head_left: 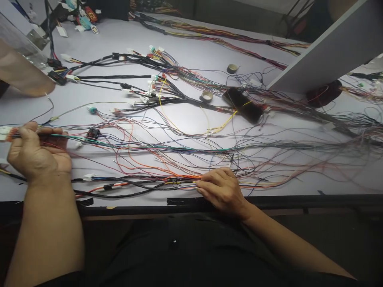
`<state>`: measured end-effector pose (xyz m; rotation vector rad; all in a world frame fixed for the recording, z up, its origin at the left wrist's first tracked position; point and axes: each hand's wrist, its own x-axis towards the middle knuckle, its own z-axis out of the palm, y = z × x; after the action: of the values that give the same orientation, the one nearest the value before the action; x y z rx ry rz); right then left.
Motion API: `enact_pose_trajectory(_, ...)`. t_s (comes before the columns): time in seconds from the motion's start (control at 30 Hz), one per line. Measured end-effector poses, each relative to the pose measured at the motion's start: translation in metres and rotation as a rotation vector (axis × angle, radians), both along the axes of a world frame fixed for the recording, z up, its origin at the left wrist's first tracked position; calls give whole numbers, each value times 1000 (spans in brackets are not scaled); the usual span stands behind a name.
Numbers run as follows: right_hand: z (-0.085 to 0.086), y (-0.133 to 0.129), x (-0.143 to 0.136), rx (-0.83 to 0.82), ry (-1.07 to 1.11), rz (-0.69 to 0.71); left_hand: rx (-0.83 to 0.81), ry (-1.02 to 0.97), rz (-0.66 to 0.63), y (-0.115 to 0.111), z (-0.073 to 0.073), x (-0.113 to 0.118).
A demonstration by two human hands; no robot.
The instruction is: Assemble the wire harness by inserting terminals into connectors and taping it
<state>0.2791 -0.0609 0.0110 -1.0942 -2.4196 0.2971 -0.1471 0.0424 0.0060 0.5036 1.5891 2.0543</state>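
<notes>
Before you stretches a pale desk (118, 38) with a black front edge (278, 201), its surface brightly lit. A light panel (324, 48) stands on it toward your right; the background beyond is dim.

White connector (4, 130) cut off by left edge. Far-right wires (363, 144) blurred. Right hand (222, 189) hides part of wire bundle (182, 179).
</notes>
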Motion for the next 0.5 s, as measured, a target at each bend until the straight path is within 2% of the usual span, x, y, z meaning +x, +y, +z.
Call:
enact_pose_trajectory(0.13,2,10,-19,-20,3,22,4,-21,-64,-4,-3,-4)
enact_pose_trajectory(0.3,4,22,-42,-19,-148,117,33,-20,-69,-7,-6,-9)
enact_pose_trajectory(0.5,11,28,-53,-29,-278,119,44,-38,-79,-8,-1,-3)
